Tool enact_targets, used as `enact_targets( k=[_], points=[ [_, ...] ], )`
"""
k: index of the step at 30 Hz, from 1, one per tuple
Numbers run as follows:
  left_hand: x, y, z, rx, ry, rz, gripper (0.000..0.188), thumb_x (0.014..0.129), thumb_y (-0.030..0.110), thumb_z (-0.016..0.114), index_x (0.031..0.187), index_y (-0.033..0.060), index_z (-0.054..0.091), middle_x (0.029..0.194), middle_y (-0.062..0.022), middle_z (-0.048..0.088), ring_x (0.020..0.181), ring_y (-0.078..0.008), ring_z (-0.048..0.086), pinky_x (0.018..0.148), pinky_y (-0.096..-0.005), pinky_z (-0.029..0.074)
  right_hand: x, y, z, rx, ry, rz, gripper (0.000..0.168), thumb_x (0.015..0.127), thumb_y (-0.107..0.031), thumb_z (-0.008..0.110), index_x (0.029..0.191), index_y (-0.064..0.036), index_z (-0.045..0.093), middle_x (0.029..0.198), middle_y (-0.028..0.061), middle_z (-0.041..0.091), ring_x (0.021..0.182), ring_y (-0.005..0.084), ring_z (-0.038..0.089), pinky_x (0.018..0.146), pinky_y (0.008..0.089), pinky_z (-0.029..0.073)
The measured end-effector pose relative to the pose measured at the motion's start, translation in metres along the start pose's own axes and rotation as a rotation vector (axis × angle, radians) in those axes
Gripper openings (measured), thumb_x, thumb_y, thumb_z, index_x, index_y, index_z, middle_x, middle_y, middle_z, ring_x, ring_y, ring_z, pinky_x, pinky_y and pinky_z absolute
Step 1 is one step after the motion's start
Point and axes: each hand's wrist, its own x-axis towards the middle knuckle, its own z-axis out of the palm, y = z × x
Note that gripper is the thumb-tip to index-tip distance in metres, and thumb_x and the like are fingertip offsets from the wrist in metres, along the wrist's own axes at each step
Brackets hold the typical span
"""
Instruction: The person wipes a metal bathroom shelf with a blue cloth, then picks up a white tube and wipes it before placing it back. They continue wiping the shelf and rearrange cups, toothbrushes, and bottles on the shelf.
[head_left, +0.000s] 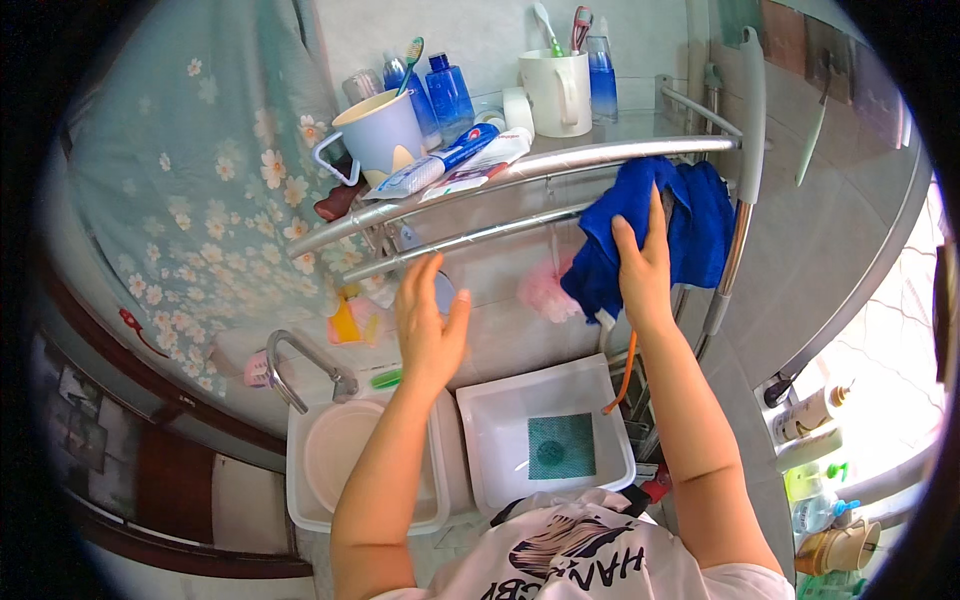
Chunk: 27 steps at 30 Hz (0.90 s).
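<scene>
My right hand (643, 274) grips a bunched blue towel (611, 217) at the right end of a metal shelf rack. More blue cloth (703, 225) hangs over the rail just right of my fingers; I cannot tell whether it is the same piece. My left hand (431, 330) is raised with its fingers apart and holds nothing. Its fingertips are close to the rack's lower metal bar (480, 241). A pink bath puff (550, 289) hangs behind the bar, left of the towel.
The glass shelf holds a blue cup (379, 131), a white mug (559, 94), toothpaste tubes (450, 161) and blue bottles (450, 90). Below are a sink with a pink basin (345, 450), a curved faucet (289, 360) and a white tub (480, 435). A floral curtain (195, 187) hangs left.
</scene>
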Motion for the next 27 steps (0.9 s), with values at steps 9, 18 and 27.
enact_targets(
  k=[9,18,27],
  points=[
    [0.006,-0.043,-0.019,0.463,0.006,0.044,0.062,0.085,0.024,0.061,0.137,0.0002,0.038,0.141,-0.0196,0.036,0.135,-0.0363,0.028,0.112,-0.0509,0.018,0.007,0.004,0.06,-0.313,-0.009,-0.185,0.074,0.079,-0.015,0.054,0.146,-0.011,0.024,0.104,0.0285,0.061,0.09,0.0444,0.06,0.079,0.0457,0.048],
    [0.006,-0.043,-0.022,0.594,0.004,0.13,0.065,0.079,0.022,0.065,0.135,0.0005,0.041,0.139,-0.0176,0.04,0.132,-0.0347,0.033,0.111,-0.0515,0.02,-0.034,-0.034,0.142,-0.513,-0.368,-0.211,0.067,0.075,-0.018,0.061,0.137,-0.008,0.037,0.09,0.0229,0.063,0.075,0.0418,0.061,0.068,0.0486,0.049],
    [0.006,-0.044,-0.028,0.603,-0.002,0.117,0.065,0.079,0.019,0.065,0.136,0.0045,0.04,0.139,-0.0148,0.04,0.132,-0.0333,0.034,0.111,-0.0514,0.02,-0.007,-0.028,0.12,-0.786,-0.354,-0.346,0.051,0.072,-0.018,0.059,0.121,-0.013,0.048,0.079,0.016,0.062,0.066,0.0367,0.062,0.06,0.0481,0.05]
  ],
)
